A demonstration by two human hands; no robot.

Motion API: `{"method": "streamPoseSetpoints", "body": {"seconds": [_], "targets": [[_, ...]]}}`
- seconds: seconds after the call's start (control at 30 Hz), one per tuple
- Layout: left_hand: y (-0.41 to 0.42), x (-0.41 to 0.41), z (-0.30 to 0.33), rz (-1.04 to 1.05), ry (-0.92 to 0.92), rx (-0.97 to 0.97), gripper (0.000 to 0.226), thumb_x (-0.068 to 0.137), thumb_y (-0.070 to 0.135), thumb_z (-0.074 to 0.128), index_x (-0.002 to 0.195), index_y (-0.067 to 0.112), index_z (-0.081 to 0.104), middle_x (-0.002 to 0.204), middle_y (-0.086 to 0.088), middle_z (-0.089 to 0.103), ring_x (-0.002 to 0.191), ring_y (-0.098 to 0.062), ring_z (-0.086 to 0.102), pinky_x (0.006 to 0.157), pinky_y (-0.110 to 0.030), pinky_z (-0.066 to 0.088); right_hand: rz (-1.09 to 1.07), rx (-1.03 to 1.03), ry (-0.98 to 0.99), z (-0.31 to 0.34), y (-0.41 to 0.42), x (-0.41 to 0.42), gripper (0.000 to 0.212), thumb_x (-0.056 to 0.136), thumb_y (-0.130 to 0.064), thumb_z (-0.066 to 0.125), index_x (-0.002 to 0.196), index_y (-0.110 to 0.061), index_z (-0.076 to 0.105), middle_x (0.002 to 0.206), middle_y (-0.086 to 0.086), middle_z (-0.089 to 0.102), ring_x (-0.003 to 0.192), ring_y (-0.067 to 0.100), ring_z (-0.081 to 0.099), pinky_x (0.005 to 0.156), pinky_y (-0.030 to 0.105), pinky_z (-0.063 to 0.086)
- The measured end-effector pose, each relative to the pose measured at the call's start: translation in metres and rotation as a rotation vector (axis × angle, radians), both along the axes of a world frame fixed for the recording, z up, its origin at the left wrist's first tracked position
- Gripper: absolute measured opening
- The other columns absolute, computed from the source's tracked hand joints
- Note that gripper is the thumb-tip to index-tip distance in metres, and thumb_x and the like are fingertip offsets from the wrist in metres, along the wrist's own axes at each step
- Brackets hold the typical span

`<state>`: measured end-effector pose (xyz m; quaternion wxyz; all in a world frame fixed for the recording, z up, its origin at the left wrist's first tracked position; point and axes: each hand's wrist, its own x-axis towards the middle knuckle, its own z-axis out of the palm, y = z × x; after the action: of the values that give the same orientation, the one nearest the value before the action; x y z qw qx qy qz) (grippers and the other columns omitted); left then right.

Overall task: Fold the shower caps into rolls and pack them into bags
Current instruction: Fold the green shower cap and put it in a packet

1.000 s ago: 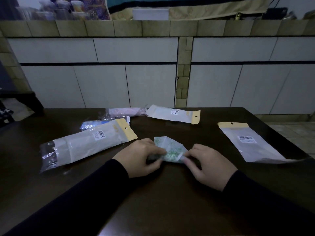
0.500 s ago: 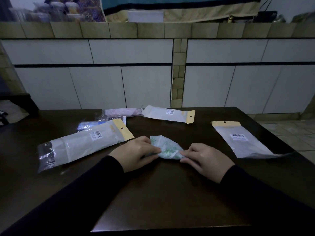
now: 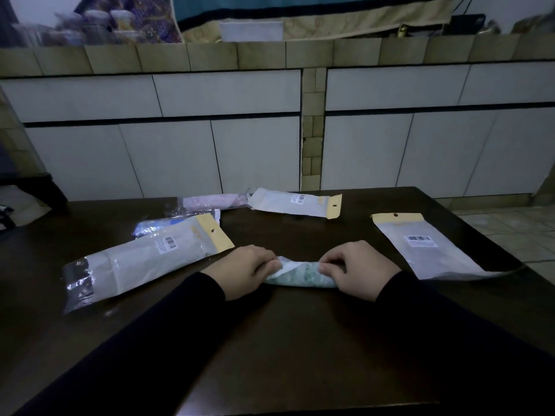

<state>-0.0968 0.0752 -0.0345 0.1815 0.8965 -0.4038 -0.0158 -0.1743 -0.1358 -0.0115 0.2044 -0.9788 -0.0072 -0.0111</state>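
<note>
Fingers of both hands are curled onto the shower cap, one hand pinching each end. Its long axis is laid left to right on the near table (equally close to both), so rolling would be driven away.

dim, bluish light; glare on plastic bag; wide-angle bowing at edges; blurred shelf clutter top left.
</note>
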Motion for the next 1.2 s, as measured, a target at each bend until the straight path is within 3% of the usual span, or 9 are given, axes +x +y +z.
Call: {"method": "streamPoseSetpoints", "body": {"seconds": [0.17,0.3,0.43,0.6,0.73,0.87,0.97,1.07,1.2], "targets": [[0.005,0.003,-0.006,0.073,0.024,-0.209,0.009,0.091,0.039,0.056,0.086,0.037,0.049,0.07,0.011,0.054,0.066,-0.001,0.051,0.062,-0.019,0.041,0.131,-0.148,-0.207,0.002,0.007,-0.01,0.031,0.095,-0.021,0.054,0.123,-0.032,0.058,0.122,-0.013,0.049,0.112,0.004,0.043,0.099,0.021,0.038],[0.004,0.006,-0.013,0.026,-0.228,-0.289,0.01,0.087,0.037,0.062,0.084,0.028,0.064,0.097,0.013,0.052,0.089,-0.002,0.047,0.078,-0.014,0.037,0.156,-0.161,-0.202,-0.007,0.01,-0.012,0.034,0.096,-0.023,0.051,0.129,-0.028,0.055,0.118,-0.011,0.052,0.108,0.004,0.046,0.093,0.017,0.041],[0.016,0.012,-0.01,-0.073,-0.284,-0.204,0.047,0.077,0.066,0.053,0.095,0.028,0.072,0.106,0.015,0.051,0.097,0.0,0.04,0.083,-0.014,0.038,0.157,-0.195,-0.165,-0.011,0.006,-0.012,0.048,0.088,-0.052,0.056,0.131,-0.03,0.053,0.112,-0.013,0.052,0.1,0.002,0.047,0.085,0.016,0.042],[0.018,0.016,-0.01,-0.074,-0.29,-0.107,0.064,0.083,0.073,0.033,0.106,0.027,0.07,0.099,0.016,0.055,0.094,-0.001,0.04,0.079,-0.02,0.044,0.108,-0.137,-0.084,-0.007,0.002,0.001,0.04,0.093,-0.045,0.052,0.129,-0.03,0.056,0.11,-0.01,0.057,0.097,0.004,0.05,0.086,0.02,0.045],[0.014,0.011,-0.01,-0.036,-0.265,-0.104,0.069,0.085,0.071,0.022,0.107,0.024,0.068,0.101,0.011,0.057,0.096,-0.002,0.041,0.085,-0.014,0.036,0.105,-0.107,-0.044,-0.003,0.002,0.007,0.035,0.097,-0.041,0.047,0.127,-0.027,0.058,0.115,-0.005,0.059,0.101,0.008,0.054,0.089,0.025,0.047],[0.011,0.007,-0.007,-0.047,-0.27,-0.056,0.056,0.083,0.064,0.039,0.11,0.022,0.065,0.106,0.01,0.056,0.1,-0.002,0.043,0.085,-0.008,0.029,0.127,-0.111,-0.069,-0.006,0.002,0.007,0.032,0.098,-0.036,0.046,0.129,-0.033,0.05,0.119,-0.006,0.059,0.107,0.009,0.055,0.09,0.024,0.045],[0.01,0.005,-0.004,0.0,-0.239,-0.091,0.036,0.089,0.044,0.057,0.121,0.027,0.057,0.099,0.014,0.048,0.096,0.001,0.042,0.086,-0.013,0.035,0.138,-0.069,-0.087,-0.007,0.0,0.006,0.026,0.097,-0.034,0.047,0.123,-0.037,0.049,0.114,-0.007,0.061,0.103,0.008,0.057,0.088,0.026,0.049],[0.009,0.008,-0.006,0.006,-0.189,-0.139,0.024,0.09,0.035,0.06,0.112,0.027,0.064,0.098,0.014,0.052,0.102,-0.002,0.042,0.091,-0.021,0.037,0.134,-0.054,-0.102,-0.008,-0.001,0.007,0.024,0.098,-0.037,0.045,0.12,-0.036,0.055,0.115,-0.01,0.061,0.102,0.005,0.055,0.088,0.025,0.048],[0.007,0.012,-0.011,0.023,-0.11,-0.135,0.022,0.092,0.032,0.057,0.112,0.025,0.064,0.118,0.008,0.057,0.112,-0.007,0.046,0.099,-0.023,0.035,0.123,-0.118,-0.088,-0.011,0.001,0.004,0.041,0.089,-0.047,0.057,0.128,-0.038,0.051,0.121,-0.012,0.058,0.111,0.006,0.051,0.09,0.023,0.044]]}}
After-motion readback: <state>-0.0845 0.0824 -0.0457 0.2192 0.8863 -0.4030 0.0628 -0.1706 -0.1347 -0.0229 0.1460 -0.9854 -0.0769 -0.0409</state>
